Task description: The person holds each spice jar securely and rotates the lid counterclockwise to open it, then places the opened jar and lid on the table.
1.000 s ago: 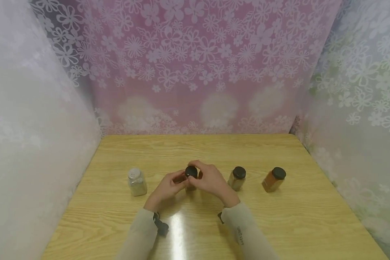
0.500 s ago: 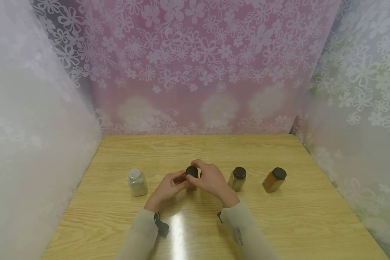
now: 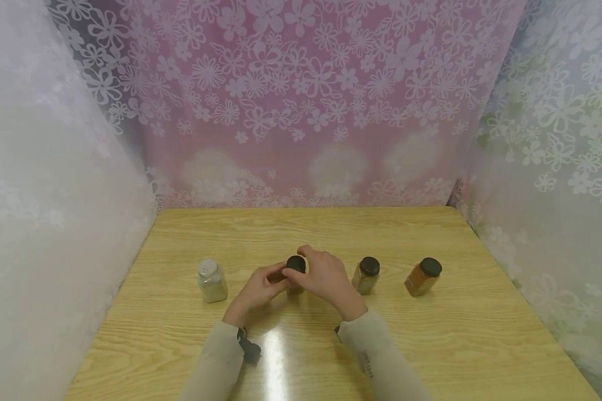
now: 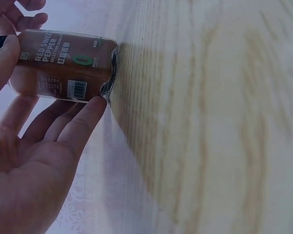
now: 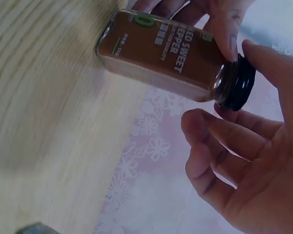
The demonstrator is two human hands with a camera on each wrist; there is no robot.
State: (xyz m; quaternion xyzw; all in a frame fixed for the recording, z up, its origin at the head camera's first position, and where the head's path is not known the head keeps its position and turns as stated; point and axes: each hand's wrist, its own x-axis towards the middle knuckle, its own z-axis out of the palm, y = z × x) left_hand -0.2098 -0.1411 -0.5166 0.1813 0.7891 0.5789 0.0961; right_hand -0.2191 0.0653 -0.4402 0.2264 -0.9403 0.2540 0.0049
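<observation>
While the left hand (image 3: 258, 289) grips the red sweet pepper jar (image 3: 294, 277) by its body to steady it on the surface (image 3: 431, 345), the right hand (image 3: 326, 277) – fingers curled – pinches its black cap (image 3: 296, 264) from above, between both hands.

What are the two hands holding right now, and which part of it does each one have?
Both hold the red sweet pepper jar standing on the table. The left hand holds its body; the right hand pinches its black lid.
</observation>
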